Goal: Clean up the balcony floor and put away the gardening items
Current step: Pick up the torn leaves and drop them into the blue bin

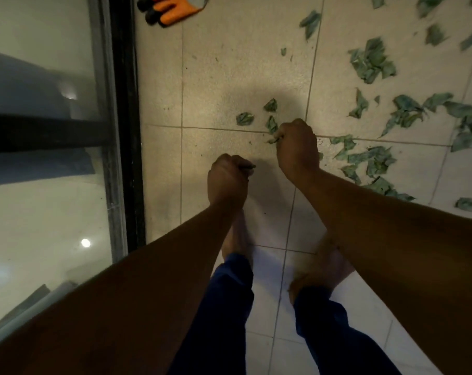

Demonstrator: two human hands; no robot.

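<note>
Gathering of torn leaves (372,60) from the balcony floor (229,77): the right hand (297,147) was closed on leaf scraps, the left hand (228,177) fisted, contents unclear. Scraps could be dropped from overfilled fists. Gloves (167,8) were left at the floor's far edge.

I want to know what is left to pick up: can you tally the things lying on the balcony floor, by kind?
Orange-and-black gardening glove: 1
Green leaf scraps: at least 20; the clumps overlap and some are blurred, so an exact count is not possible
Total: at least 21
Not counted: the scraps already pinched in the right hand.
</note>
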